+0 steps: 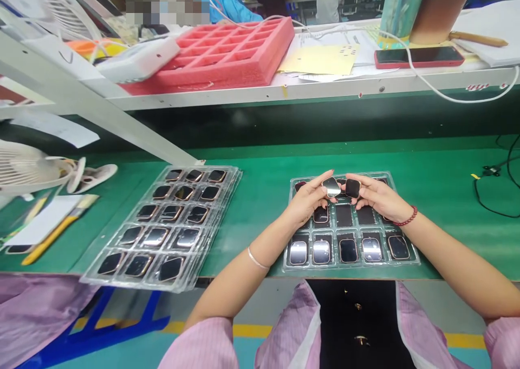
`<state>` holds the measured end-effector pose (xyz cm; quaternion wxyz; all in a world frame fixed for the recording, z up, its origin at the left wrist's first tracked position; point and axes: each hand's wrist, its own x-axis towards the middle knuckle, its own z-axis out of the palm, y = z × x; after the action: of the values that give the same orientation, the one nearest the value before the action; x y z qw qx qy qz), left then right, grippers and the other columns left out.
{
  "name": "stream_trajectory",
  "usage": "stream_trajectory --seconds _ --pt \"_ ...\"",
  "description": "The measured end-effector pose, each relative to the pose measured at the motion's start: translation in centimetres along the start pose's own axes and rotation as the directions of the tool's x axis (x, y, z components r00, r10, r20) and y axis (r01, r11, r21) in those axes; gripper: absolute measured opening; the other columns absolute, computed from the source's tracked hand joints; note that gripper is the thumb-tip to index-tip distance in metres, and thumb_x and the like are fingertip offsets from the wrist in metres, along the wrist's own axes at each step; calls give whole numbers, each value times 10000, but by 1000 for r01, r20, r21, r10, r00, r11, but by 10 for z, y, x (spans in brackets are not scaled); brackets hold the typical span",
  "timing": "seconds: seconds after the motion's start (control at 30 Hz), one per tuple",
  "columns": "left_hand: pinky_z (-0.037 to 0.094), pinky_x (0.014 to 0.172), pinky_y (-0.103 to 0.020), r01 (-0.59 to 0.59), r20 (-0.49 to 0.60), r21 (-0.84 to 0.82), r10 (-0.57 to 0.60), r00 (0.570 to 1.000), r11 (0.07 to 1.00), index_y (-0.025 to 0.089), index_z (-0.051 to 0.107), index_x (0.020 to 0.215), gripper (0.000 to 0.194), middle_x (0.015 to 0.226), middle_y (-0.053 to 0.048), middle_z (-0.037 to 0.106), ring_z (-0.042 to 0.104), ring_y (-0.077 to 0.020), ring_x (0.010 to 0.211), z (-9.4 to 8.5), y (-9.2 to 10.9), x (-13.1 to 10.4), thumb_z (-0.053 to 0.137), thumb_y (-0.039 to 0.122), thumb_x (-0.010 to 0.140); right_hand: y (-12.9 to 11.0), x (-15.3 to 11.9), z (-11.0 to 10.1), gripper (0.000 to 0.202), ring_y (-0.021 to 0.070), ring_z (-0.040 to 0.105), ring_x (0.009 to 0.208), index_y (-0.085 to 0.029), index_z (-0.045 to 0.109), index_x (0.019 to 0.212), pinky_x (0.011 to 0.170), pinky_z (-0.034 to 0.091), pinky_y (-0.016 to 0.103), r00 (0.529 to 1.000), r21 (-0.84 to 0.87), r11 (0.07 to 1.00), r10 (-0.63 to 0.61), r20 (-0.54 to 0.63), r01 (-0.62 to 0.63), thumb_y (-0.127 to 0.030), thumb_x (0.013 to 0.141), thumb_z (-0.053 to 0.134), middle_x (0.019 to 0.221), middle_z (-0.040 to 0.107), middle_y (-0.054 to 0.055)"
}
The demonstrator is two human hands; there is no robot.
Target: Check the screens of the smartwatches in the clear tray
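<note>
My left hand [311, 197] pinches a square watch case [332, 187] whose glossy face reflects the light. Close beside it, my right hand [377, 196] grips a second watch case [352, 188], dark-faced with a gold-coloured rim. Both are held above a clear plastic tray [286, 263] of compartments. The tray's front row holds several watch cases, such as a dark one [348, 250]. Two pockets in the row behind show only a dark bottom. My hands hide part of the back row.
On the left lies a stack of clear trays [87, 276] with several watch cases. Beyond it are a yellow-handled brush [57, 233] and a white fan [24, 166]. The raised shelf carries a red foam tray [260, 68] and a phone [419, 57]. Black cables [483, 195] lie at right.
</note>
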<state>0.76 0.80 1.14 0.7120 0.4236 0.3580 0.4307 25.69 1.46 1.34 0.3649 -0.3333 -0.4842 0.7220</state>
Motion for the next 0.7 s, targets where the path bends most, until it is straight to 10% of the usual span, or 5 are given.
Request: stream_trajectory --seconds 0.2,0.37,0.7 --pt "475 559 -207 -45 77 46 41 996 998 203 549 1439 862 860 -8 691 663 -110 638 1 -4 0 907 548 734 -2 -1 -1 435 85 659 632 -224 768 1209 608 631 224 999 -27 999 -39 9 39 -360 820 907 1036 755 45" --pt "548 625 -234 -44 62 122 37 997 992 171 586 1326 655 1002 -74 726 707 -139 735 1 -8 -1 822 535 835 2 -2 3 493 177 765 861 -209 699 1350 754 679 311 1000 -75 997 -5 -26 3 -371 898 811 1208 741 105" --pt "549 674 -245 -80 34 236 74 997 968 205 576 1421 606 1283 -118 713 728 -176 921 3 -10 -4 654 151 822 5 1 6 524 174 748 900 -216 609 1380 827 651 358 991 -196 972 -128 28 131 -131 863 622 1258 737 99"
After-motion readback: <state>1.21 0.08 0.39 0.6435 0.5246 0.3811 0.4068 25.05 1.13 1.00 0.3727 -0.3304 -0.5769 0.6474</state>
